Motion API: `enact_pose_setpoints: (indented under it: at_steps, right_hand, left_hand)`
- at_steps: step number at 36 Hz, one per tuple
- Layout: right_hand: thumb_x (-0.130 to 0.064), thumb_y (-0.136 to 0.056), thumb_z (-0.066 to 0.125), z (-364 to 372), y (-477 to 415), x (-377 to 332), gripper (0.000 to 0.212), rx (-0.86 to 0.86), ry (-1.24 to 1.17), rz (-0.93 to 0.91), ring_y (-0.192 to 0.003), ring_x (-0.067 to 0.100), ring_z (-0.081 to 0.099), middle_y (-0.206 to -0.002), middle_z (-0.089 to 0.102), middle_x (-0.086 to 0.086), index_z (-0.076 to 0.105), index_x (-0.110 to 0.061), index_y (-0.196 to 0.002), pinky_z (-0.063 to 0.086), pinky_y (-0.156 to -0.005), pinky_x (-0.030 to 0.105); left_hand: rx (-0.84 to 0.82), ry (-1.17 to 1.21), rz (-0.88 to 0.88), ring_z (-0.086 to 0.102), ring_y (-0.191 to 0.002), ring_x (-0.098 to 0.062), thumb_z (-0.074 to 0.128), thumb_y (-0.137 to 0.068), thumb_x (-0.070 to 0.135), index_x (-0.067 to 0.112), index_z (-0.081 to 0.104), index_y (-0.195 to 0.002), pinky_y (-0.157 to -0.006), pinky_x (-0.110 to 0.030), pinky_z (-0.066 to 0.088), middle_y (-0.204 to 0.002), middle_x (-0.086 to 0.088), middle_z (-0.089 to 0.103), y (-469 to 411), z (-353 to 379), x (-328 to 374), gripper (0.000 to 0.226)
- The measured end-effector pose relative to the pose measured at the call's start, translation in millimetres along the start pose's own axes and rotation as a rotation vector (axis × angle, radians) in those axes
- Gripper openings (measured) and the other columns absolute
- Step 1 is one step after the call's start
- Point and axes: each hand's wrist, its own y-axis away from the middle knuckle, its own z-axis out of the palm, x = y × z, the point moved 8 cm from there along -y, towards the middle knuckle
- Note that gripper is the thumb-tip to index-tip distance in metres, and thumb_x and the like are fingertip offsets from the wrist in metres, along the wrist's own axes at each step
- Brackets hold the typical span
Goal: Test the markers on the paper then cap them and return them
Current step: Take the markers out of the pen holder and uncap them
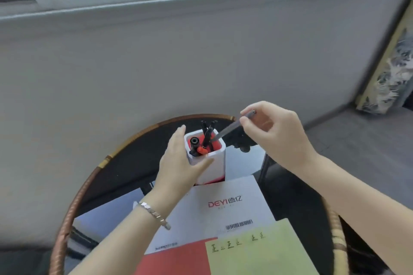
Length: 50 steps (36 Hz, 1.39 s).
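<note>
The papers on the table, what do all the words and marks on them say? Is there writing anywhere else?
"DEYI" in red, then two Chinese characters, on the white sheet.
Small print under that logo, a dark printed strip lower down and an upside-down line near its edge: too blurred to read.
Handwritten strokes, some like "正", on the yellow-green paper.
No writing shows on the white cup or the grey marker.

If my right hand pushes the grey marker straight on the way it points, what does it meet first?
Probably the black markers standing in the white holder; the tip of the grey marker looks almost against them, depth unclear.
</note>
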Motion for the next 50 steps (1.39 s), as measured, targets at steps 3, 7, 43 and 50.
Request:
enact_pose_setpoints:
  at_steps: [3,7,43,50]
  right_hand:
    - [-0.013,-0.086,0.059,-24,23,-1,0.012,0.123,-0.218,0.115,-0.060,0.006,0.061,-0.068,0.065,-0.004,0.061,-0.021,-0.078,0.046,-0.056,0.011]
    - [-0.016,-0.090,0.055,-40,61,6,0.015,0.148,-0.527,0.355,-0.053,0.007,0.061,-0.059,0.064,-0.002,0.061,-0.015,-0.077,0.052,-0.058,0.021]
    - [-0.024,-0.096,0.043,-29,112,43,0.025,0.030,-0.524,0.534,-0.058,0.009,0.046,-0.056,0.048,-0.007,0.055,-0.014,-0.078,0.044,-0.061,0.019]
    - [-0.024,-0.091,0.054,-66,94,124,0.024,-0.294,0.012,0.747,-0.061,0.009,0.054,-0.072,0.057,0.004,0.064,-0.003,-0.092,0.043,-0.047,0.010]
  left_hand:
    - [0.132,-0.035,0.135,0.014,-0.139,-0.006,0.069,-0.080,0.030,0.020,0.017,-0.146,-0.114,-0.030,0.014,-0.152,0.007,0.018,28,-10,29,0.084]
    - [0.130,0.007,0.284,0.028,-0.123,0.006,0.062,-0.086,0.026,0.021,0.029,-0.142,-0.105,-0.018,0.021,-0.131,0.021,0.033,74,-8,67,0.065]
    - [-0.231,-0.044,0.252,0.035,-0.048,-0.010,0.027,-0.099,0.031,0.029,0.035,-0.107,-0.044,-0.020,0.028,-0.059,0.003,0.039,104,59,73,0.011]
    - [-0.250,0.234,-0.045,0.048,-0.077,-0.008,0.024,-0.098,0.004,0.018,0.028,-0.130,-0.050,-0.006,0.040,-0.095,0.001,0.053,88,87,43,0.035]
